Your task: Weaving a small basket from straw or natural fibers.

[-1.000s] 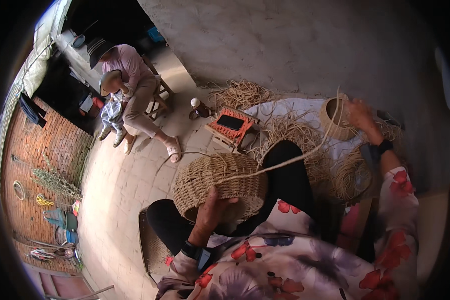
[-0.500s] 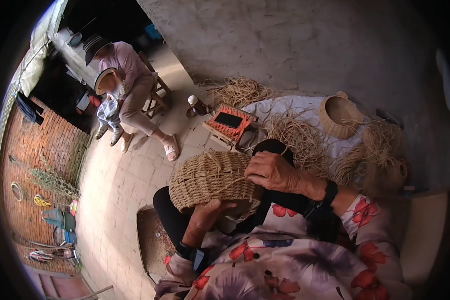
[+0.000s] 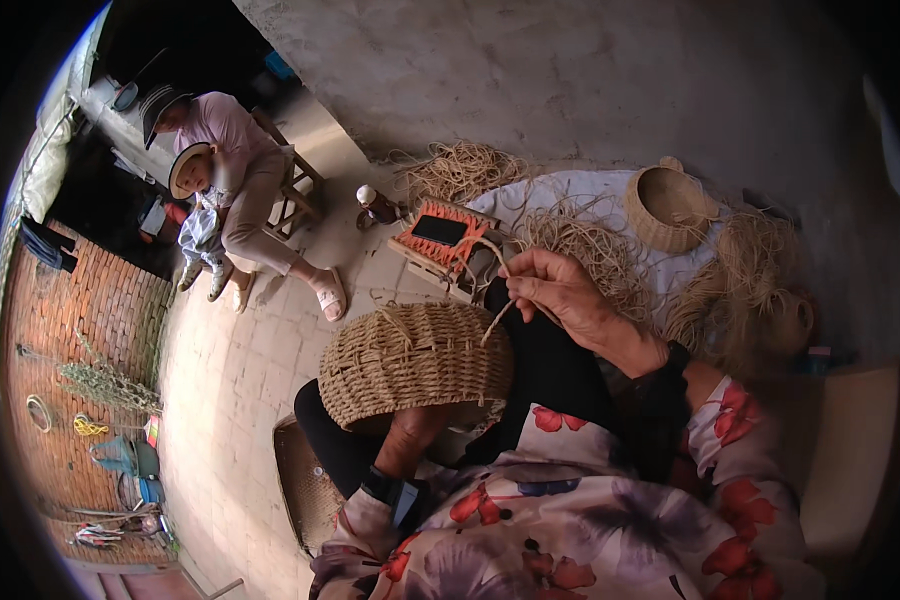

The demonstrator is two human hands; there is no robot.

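Round woven-cord basket [image 3: 410, 360]: on the black-trousered lap [image 3: 555, 370], apparently rested there for support. Left hand [image 3: 413, 432]: in the basket's mouth, presumably bracing the wall; fingers hidden, so I cannot tell its grip. Right hand [image 3: 560, 290]: right of the basket, pinching cord [image 3: 496, 322] that runs to its wall, seemingly keeping it clear. Orange-webbed stool [image 3: 450, 208]: beyond the basket, holding a smartphone [image 3: 438, 231].
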